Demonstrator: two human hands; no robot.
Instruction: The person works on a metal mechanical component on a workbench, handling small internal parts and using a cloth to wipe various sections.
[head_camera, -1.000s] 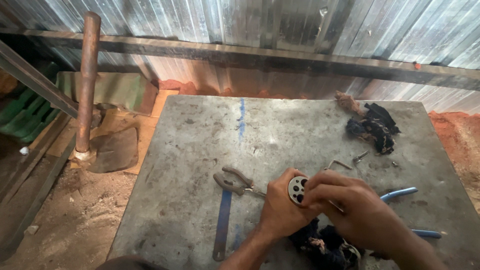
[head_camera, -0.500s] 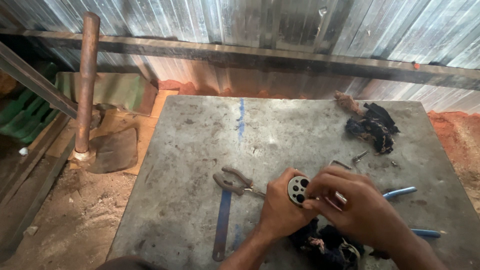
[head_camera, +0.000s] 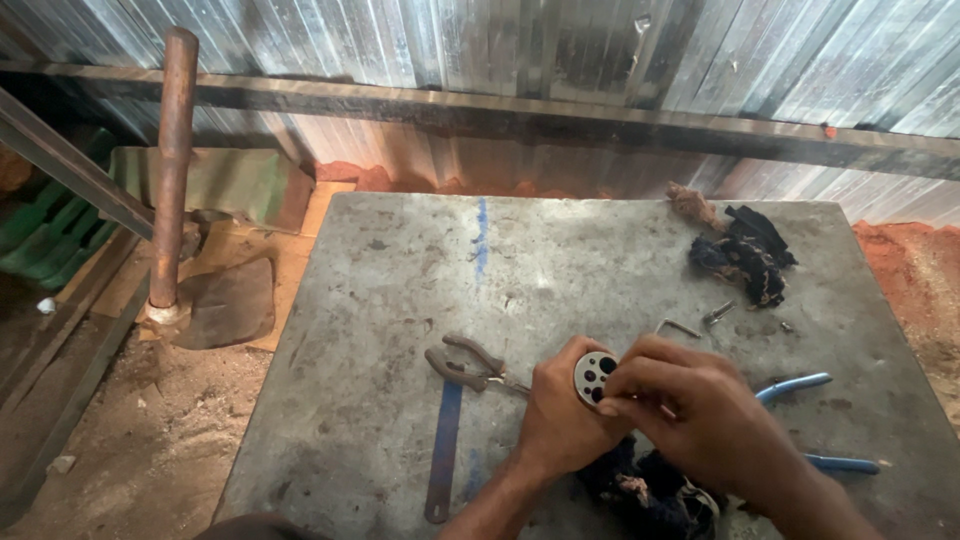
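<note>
My left hand (head_camera: 560, 420) grips a small round metal disc (head_camera: 594, 378) with several dark holes, holding it just above the grey metal table (head_camera: 400, 300). My right hand (head_camera: 690, 410) closes its fingertips on the disc's right edge. Brown-handled pliers (head_camera: 465, 365) lie on the table just left of my left hand. A dark bundle of rag or cloth (head_camera: 650, 495) sits under my wrists, partly hidden.
Blue-handled pliers (head_camera: 800, 385) lie right of my hands. A flat blue strip (head_camera: 443, 445) lies near the front edge. A bent hex key (head_camera: 680, 326), small screws (head_camera: 718, 315) and a dark rag pile (head_camera: 745, 255) sit further back. A rusty post (head_camera: 172, 165) stands at left.
Both hands have shifted slightly on the disc, the right fingers moving over its edge. Nothing else on the table has moved.
</note>
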